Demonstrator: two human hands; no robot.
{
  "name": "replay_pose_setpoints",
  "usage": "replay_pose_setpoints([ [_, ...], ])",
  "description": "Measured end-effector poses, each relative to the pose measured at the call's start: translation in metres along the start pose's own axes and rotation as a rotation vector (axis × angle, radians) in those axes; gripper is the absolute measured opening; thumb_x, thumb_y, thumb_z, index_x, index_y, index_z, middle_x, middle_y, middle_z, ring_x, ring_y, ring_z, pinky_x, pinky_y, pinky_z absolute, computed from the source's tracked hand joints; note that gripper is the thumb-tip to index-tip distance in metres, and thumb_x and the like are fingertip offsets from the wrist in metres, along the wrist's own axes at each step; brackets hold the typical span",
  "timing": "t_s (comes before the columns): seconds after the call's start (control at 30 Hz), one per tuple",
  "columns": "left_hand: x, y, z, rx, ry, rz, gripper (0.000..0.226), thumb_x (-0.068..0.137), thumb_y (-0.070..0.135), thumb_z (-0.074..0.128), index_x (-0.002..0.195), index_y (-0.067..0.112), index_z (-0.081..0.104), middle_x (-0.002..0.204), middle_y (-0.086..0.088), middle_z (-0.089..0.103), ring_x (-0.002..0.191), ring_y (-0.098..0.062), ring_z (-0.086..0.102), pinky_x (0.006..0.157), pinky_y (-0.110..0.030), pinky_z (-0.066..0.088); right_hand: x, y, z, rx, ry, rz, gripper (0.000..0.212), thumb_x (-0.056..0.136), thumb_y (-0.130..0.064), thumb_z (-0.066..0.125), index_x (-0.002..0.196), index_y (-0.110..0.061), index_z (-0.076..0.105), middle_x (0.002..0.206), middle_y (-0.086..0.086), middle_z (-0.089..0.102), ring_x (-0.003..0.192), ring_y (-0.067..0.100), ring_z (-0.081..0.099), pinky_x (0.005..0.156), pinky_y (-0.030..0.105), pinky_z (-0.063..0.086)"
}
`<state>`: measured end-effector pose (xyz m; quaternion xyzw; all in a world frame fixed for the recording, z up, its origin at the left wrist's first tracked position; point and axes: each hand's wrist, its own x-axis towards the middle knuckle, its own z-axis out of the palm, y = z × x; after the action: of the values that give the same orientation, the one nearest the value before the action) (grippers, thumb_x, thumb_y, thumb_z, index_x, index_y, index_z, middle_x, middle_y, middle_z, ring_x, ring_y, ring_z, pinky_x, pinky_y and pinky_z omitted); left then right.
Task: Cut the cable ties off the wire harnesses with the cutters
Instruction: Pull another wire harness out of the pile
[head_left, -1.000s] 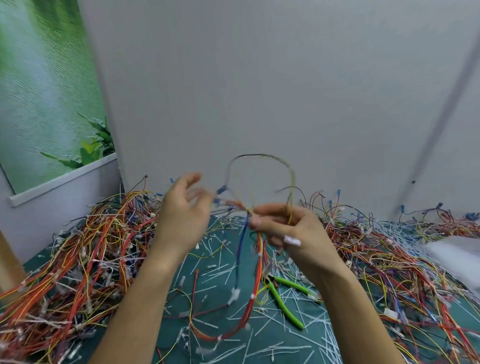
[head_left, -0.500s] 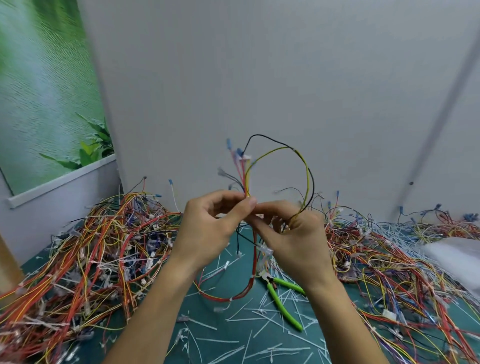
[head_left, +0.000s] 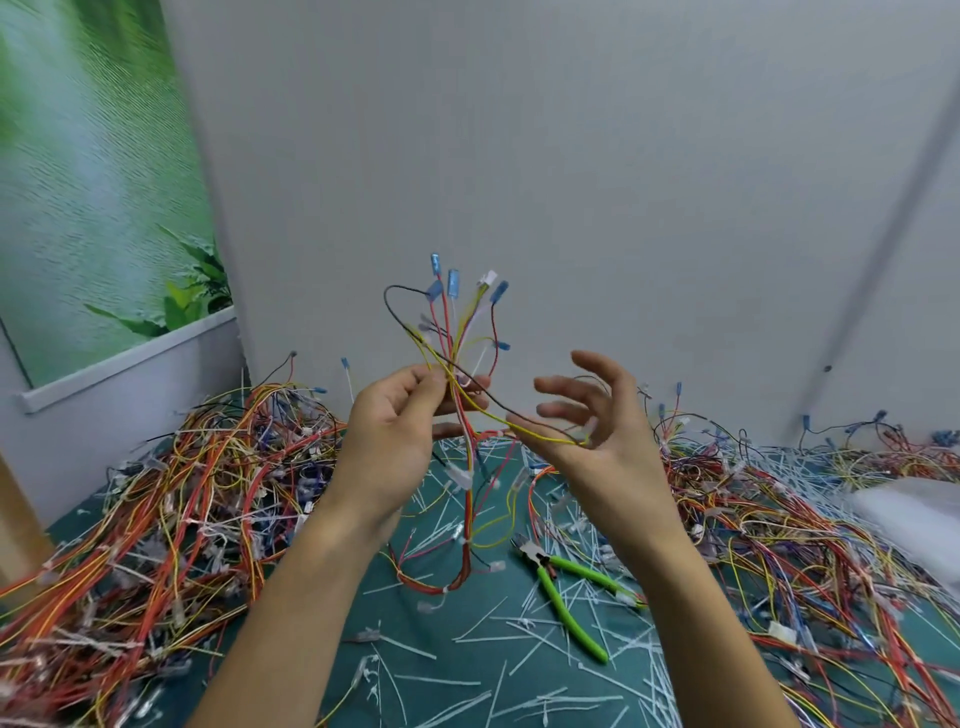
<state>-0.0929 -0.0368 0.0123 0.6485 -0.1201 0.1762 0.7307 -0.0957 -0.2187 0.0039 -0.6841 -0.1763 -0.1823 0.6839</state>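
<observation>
My left hand (head_left: 395, 431) pinches a wire harness (head_left: 457, 332) of red, yellow and black wires, held upright above the table. Blue terminals and a white connector fan out at its top. Its lower part hangs down to the green mat, with white cable ties (head_left: 460, 475) still around it. My right hand (head_left: 592, 415) is beside it with fingers spread; a yellow and a black wire loop across its fingers. The green-handled cutters (head_left: 563, 597) lie on the mat below my right wrist, in neither hand.
Big heaps of tangled harnesses lie left (head_left: 156, 519) and right (head_left: 805, 519) on the green mat (head_left: 441, 649). Several cut white tie pieces (head_left: 519, 634) litter the mat. A grey wall stands close behind. A white bag (head_left: 914, 519) sits at the right edge.
My right hand has let go of the harness and opened, moving right. My left hand has turned the bundle upright, so its terminals now point up.
</observation>
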Motion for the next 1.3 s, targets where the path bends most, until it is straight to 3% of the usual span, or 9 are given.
replay_pose_setpoints([
  [0.07, 0.001, 0.006, 0.000, -0.246, 0.029, -0.082, 0.031, 0.107, 0.015, 0.041, 0.101, 0.002, 0.068, 0.108, -0.016, 0.076, 0.102, -0.030, 0.073, 0.077, -0.034, 0.061, 0.002, -0.002, 0.000, 0.113, -0.015, 0.193, 0.106, 0.057, -0.049, 0.090, 0.145, -0.028, 0.034, 0.119, 0.000, 0.072, 0.098, 0.015, 0.076, 0.077, 0.027, 0.061],
  [0.23, 0.005, 0.014, -0.001, -0.723, 0.034, -0.212, 0.028, 0.106, 0.015, 0.039, 0.100, 0.003, 0.064, 0.111, -0.015, 0.074, 0.098, -0.025, 0.073, 0.076, -0.042, 0.062, 0.000, 0.001, 0.006, 0.235, -0.139, 0.344, 0.120, 0.058, -0.055, 0.095, 0.150, -0.025, 0.024, 0.107, -0.008, 0.080, 0.105, 0.019, 0.076, 0.074, 0.034, 0.063],
  [0.37, 0.005, 0.014, -0.001, -0.910, 0.026, -0.198, 0.033, 0.108, 0.013, 0.036, 0.099, -0.002, 0.064, 0.113, -0.018, 0.072, 0.106, -0.029, 0.072, 0.081, -0.048, 0.061, -0.007, 0.006, 0.014, 0.142, -0.411, 0.381, 0.082, 0.074, -0.032, 0.090, 0.140, -0.022, 0.044, 0.112, 0.005, 0.079, 0.102, 0.024, 0.076, 0.084, 0.036, 0.062],
  [0.5, 0.003, 0.008, -0.004, -0.842, -0.047, -0.134, 0.038, 0.110, 0.018, 0.032, 0.134, -0.005, 0.052, 0.139, -0.018, 0.060, 0.124, -0.027, 0.063, 0.090, -0.040, 0.058, -0.015, 0.006, 0.024, 0.195, -0.506, 0.324, 0.035, 0.080, -0.019, 0.084, 0.108, -0.011, 0.064, 0.094, 0.020, 0.079, 0.083, 0.034, 0.072, 0.071, 0.029, 0.058],
  [0.63, 0.005, 0.007, -0.008, -0.795, -0.079, -0.080, 0.034, 0.111, 0.023, 0.029, 0.107, 0.012, 0.061, 0.138, -0.015, 0.062, 0.128, -0.031, 0.060, 0.095, -0.050, 0.055, -0.010, 0.005, 0.019, 0.148, -0.377, 0.220, 0.016, 0.086, -0.011, 0.081, 0.098, -0.016, 0.071, 0.088, 0.018, 0.078, 0.074, 0.024, 0.075, 0.068, 0.025, 0.058],
  [0.77, 0.007, 0.008, -0.011, -0.739, -0.164, -0.032, 0.028, 0.109, 0.020, 0.030, 0.095, 0.021, 0.054, 0.137, -0.020, 0.061, 0.129, -0.037, 0.057, 0.100, -0.056, 0.051, -0.003, 0.009, 0.009, 0.082, -0.233, 0.129, 0.014, 0.087, -0.012, 0.082, 0.093, -0.023, 0.075, 0.086, 0.010, 0.078, 0.078, 0.021, 0.074, 0.072, 0.025, 0.058],
  [1.0, 0.005, 0.010, -0.015, -0.660, -0.267, 0.044, 0.027, 0.109, 0.019, 0.026, 0.102, 0.022, 0.051, 0.140, -0.025, 0.057, 0.135, -0.041, 0.051, 0.110, -0.062, 0.040, -0.002, 0.007, 0.003, 0.005, -0.095, -0.010, 0.007, 0.089, -0.025, 0.079, 0.095, -0.027, 0.076, 0.083, 0.000, 0.077, 0.075, 0.008, 0.069, 0.071, 0.019, 0.053],
  [1.13, 0.008, 0.012, -0.013, -0.547, -0.182, 0.102, 0.020, 0.105, 0.024, 0.035, 0.104, 0.027, 0.054, 0.133, -0.026, 0.062, 0.123, -0.047, 0.058, 0.106, -0.059, 0.042, -0.004, 0.003, 0.005, 0.051, -0.064, -0.025, 0.009, 0.093, -0.018, 0.075, 0.102, -0.018, 0.072, 0.083, 0.002, 0.076, 0.076, 0.009, 0.072, 0.074, 0.022, 0.057],
  [1.3, 0.006, 0.012, -0.010, -0.417, -0.128, 0.184, 0.016, 0.104, 0.030, 0.040, 0.107, 0.020, 0.052, 0.130, -0.022, 0.065, 0.092, -0.040, 0.071, 0.092, -0.054, 0.053, -0.004, -0.003, 0.004, 0.159, -0.051, 0.027, 0.027, 0.085, -0.033, 0.072, 0.106, -0.015, 0.070, 0.081, 0.001, 0.075, 0.074, 0.010, 0.070, 0.070, 0.020, 0.056],
])
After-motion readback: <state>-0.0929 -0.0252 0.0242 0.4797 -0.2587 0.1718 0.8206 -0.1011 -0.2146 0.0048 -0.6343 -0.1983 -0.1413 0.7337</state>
